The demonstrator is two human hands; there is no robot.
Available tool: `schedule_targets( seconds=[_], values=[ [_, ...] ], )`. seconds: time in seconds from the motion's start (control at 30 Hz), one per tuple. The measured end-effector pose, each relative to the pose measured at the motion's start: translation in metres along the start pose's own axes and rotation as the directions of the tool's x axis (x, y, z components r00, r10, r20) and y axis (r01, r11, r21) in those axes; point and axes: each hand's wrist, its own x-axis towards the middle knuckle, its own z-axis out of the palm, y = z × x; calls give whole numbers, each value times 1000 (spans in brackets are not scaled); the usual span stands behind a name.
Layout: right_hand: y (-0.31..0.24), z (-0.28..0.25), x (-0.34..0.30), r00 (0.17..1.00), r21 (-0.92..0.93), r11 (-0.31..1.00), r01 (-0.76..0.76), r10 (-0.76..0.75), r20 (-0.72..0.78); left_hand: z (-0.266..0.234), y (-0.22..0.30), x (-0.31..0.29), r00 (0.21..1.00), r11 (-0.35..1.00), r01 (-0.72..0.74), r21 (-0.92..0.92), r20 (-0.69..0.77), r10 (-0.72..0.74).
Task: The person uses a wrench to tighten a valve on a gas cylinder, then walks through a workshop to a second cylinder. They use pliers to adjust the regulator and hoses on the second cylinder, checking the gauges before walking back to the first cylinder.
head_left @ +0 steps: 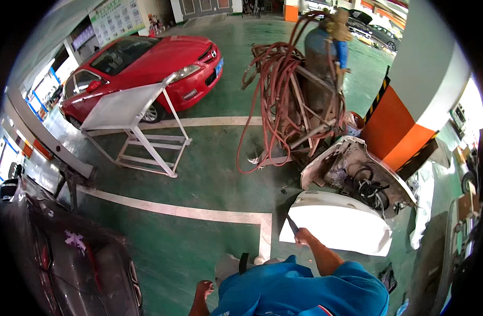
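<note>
My right hand (304, 237) is closed around one end of a thin, dark, blade-like tool (292, 224); its exact kind is too small to make out. Beyond and beneath that hand lies a white car body panel (336, 224) on the green floor, and the tool's far end overlaps the panel's left edge in view. Low at my left side hangs my left hand (204, 288), its fingers curled in and no object showing in them. It is nearest to the bare floor beside my blue shirt.
A second body panel with black wiring (370, 184) lies behind the white one. Red hoses (276, 84) hang on a cart with a gas cylinder (319, 68). A pillar (405, 121) stands right. Left are a metal stand (141, 126), a red car (146, 63) and a dark car (83, 263).
</note>
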Motion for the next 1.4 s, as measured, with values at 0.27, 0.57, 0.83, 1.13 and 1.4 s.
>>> schedule_targets(
  seconds=[0.27,0.57,0.83,1.13,1.4],
  values=[
    [-257,-66,110,991,776,618,127,-110,-75,-28,194,112,998,956,-56,287,47,45],
    [-482,-100,150,963,873,430,231,-227,-143,-2,664,231,740,176,-433,884,237,629],
    [-617,-141,229,934,718,599,356,-257,-249,184,995,136,346,-150,-777,611,615,708],
    [-802,-240,404,802,701,425,574,-464,-376,294,1275,155,312,-400,-725,560,786,534],
    [-896,-355,439,808,624,514,588,-352,-472,246,1404,454,766,-327,-491,808,579,280]
  ],
)
